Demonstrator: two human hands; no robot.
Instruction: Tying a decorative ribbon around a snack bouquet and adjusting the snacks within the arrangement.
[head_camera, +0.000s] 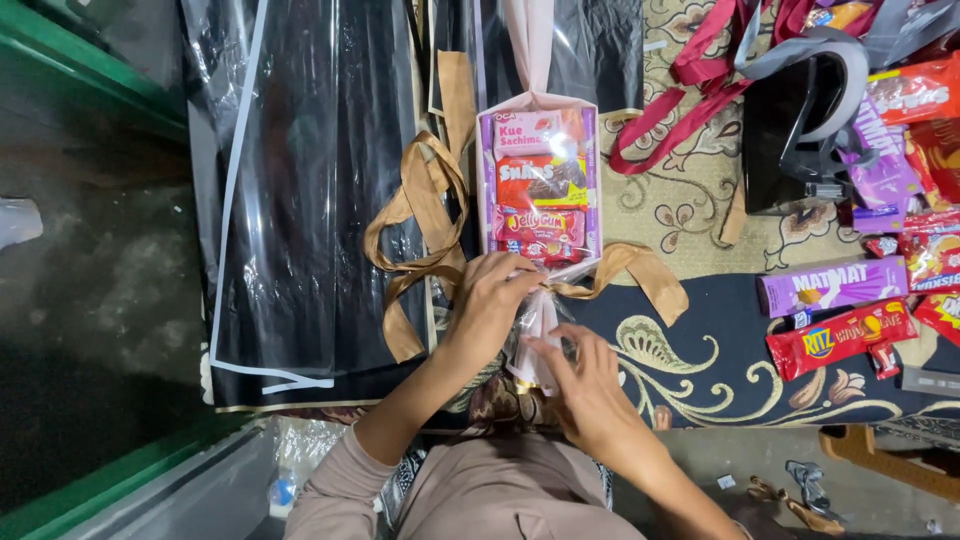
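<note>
Beige sleeves and lap fill the near edge, and from them both forearms reach toward the snack bouquet (540, 190), a pale box of bright packets wrapped in clear film, lying on the patterned carpet (700, 200). Left hand (490, 300) sits at the bouquet's near end, its grip curled and pressed down on the gathered neck where the gold ribbon (420, 220) crosses. Right hand (590, 385), just nearer than that, has its grip pinched on the clear film (540, 325) bunched below the neck. Ribbon loops spill to the left of the bouquet over black wrapping sheets (300, 200); one tail runs off to its right. Well to the bouquet's right lie loose snack packets (850, 300) and a black bag (800, 120).
</note>
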